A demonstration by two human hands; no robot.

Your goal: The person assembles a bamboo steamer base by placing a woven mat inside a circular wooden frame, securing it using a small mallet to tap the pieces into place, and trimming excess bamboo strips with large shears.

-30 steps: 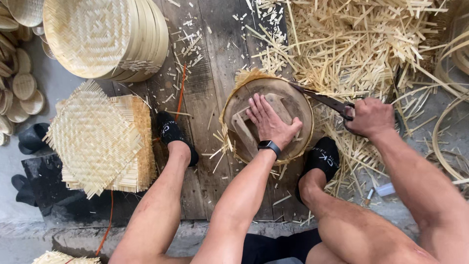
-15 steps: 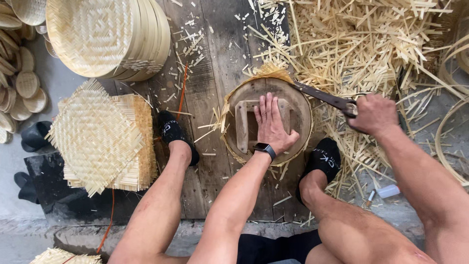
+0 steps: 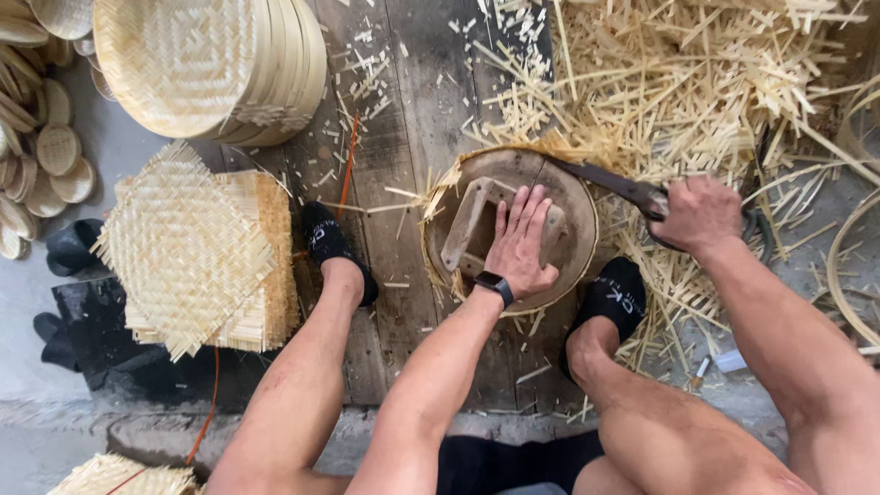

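Round wooden mould sits left of the knife grip, woven edge trapped under it. Left hand lies flat on it, fingers spread. Right hand is fisted round long knife; blade runs leftward along rim.

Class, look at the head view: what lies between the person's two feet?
The round wooden form, with the left hand pressed flat on it, shown in the head view.
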